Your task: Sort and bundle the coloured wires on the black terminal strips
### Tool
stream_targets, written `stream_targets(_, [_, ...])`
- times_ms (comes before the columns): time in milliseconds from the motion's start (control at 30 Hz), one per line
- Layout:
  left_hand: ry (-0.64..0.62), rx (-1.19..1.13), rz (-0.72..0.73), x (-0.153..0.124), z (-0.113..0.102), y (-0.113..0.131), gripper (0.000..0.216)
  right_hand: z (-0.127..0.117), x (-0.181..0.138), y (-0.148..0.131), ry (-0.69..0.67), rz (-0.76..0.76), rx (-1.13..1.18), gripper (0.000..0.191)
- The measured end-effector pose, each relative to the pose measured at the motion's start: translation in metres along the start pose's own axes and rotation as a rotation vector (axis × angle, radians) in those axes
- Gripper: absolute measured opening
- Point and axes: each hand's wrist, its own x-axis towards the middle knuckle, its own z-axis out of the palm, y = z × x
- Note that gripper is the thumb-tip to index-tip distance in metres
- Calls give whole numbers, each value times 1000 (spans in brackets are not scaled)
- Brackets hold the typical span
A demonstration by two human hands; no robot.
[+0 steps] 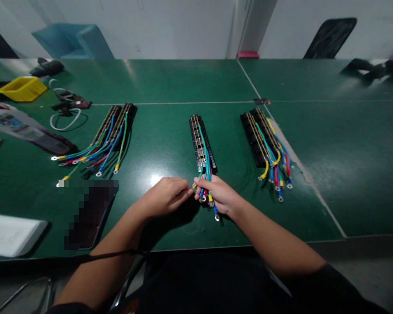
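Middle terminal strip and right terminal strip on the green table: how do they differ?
The middle terminal strip is narrow; the right terminal strip is wider. The middle strip's wires are bunched in the right hand, with the left hand pinching one; the right strip's wires lie free and fanned on the table. Both are black, with coloured wires ending in ring lugs.

Your right hand (218, 196) covers part of the coloured wires (205, 163), so you cannot tell how many it grips. A pixelated patch (88, 209) blurs the dark flat thing on the table (170, 87). The left edge cuts off the white pad (9, 235). Detail on the terminal strip (199, 135) is too small.
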Motion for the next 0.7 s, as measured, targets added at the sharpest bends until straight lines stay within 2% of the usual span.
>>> stream_targets(167, [-16, -152, -142, 0, -3, 3, 27, -2, 3, 2, -30, -7, 9, 17])
stream_targets(300, [-77, -406, -289, 0, -5, 4, 34, -4, 4, 4, -18, 8, 31, 17])
stream_targets(467, [-133, -700, -396, 1, -1, 1, 36, -4, 3, 4, -23, 25, 54, 15])
stream_targets(567, [-86, -694, -421, 2, 5, -1, 31, -3, 3, 4, -7, 22, 36, 14])
stream_targets(700, [-7, -538, -399, 3, 9, 1, 27, 0, 3, 5, 31, -16, 25, 17])
